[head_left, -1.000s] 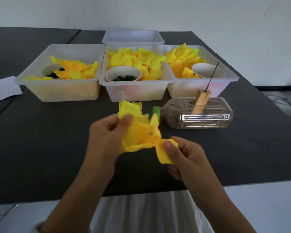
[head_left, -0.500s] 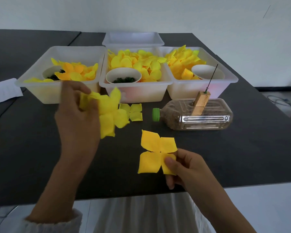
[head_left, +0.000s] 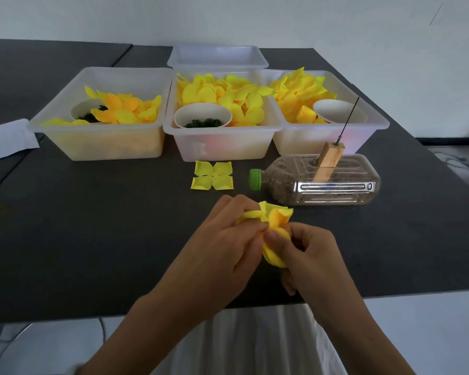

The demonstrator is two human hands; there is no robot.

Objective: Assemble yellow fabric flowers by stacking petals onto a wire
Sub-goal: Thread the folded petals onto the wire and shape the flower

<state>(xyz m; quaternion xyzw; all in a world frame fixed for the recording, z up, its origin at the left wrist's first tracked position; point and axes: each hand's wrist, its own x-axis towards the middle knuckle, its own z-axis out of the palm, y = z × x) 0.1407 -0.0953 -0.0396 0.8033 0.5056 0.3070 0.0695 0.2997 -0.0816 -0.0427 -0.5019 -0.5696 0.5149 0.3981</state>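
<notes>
Black table, three clear tubs along the back: left tub, middle tub, right tub, all holding loose yellow petals. Bottle lies on its side just in front of the right tub, wood block stuck in it, wire standing up from the block, tilted. Left hand and right hand both pinch a crumpled yellow petal bunch above the table's near half. Flat four-lobed petal piece on table near middle tub.
</notes>
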